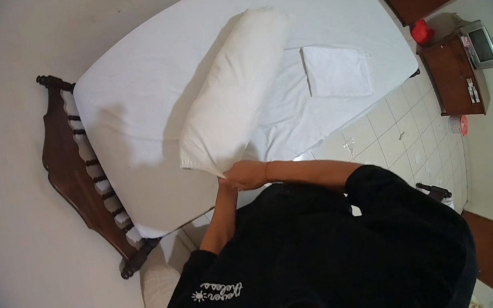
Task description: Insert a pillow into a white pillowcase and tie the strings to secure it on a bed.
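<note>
A long white pillow (241, 80) in a white case stretches slantwise above the bed, its near end drawn to a pointed corner of cloth. My right hand (248, 174) is closed on that corner. Tucked against it, my left hand (226, 184) also grips the cloth, its fingers mostly hidden behind the right one. Beneath lies a mattress (136, 120) under a white sheet. Right of the pillow, a folded white cloth (337, 71) rests on the bed beside some loosely spread white fabric (284, 112).
A dark wooden headboard (70, 170) with turned spindles stands at the left. Pale floor tiles (402, 128) run along the bed's right side. Beyond them are a brown cabinet (451, 74), a small television (481, 44) and a red object (422, 32).
</note>
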Tool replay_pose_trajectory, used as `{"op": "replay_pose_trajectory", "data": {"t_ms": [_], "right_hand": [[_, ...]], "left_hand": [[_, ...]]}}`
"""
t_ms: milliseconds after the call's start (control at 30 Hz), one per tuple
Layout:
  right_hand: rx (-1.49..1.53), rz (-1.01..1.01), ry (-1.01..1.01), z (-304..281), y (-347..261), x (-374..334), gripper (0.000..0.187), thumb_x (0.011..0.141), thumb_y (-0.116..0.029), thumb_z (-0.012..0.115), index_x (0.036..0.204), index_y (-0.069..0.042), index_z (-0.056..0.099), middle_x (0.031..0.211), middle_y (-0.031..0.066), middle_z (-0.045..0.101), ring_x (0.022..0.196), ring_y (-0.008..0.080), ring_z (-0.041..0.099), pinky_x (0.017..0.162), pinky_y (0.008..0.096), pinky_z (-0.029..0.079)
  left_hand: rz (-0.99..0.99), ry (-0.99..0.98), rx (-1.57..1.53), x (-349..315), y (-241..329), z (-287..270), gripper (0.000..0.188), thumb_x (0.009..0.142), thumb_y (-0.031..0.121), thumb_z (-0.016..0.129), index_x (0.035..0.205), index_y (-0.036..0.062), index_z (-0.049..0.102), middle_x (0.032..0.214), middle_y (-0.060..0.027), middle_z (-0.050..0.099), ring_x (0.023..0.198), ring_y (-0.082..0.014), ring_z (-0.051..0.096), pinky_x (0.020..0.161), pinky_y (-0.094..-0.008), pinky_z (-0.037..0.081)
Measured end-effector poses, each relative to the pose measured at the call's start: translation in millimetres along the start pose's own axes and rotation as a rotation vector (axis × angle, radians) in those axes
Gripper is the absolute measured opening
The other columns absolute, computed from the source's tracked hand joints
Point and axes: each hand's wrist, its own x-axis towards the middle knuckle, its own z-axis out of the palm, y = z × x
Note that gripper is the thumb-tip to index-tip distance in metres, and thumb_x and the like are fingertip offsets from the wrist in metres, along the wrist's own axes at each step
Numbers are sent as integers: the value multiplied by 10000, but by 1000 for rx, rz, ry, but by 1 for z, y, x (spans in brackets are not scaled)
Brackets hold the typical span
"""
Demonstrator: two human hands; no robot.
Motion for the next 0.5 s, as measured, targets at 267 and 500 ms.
{"op": "replay_pose_trajectory", "data": {"t_ms": [267,500], "right_hand": [[290,39,-47,32,45,16,266,927,-190,606,1126,-14,598,1223,196,570,1156,366,541,960,431,443],[714,268,835,-12,136,-40,152,884,7,572,991,-44,667,969,73,702,813,149,703,589,271,542]], "left_hand": [[-274,172,-144,-60,69,-3,558,1009,438,448,1364,7,443,1374,-173,501,1203,-301,547,922,-427,509],[5,989,118,-50,67,72,658,911,383,684,1371,-26,450,1324,-166,559,1118,-304,599,930,-447,497]]}}
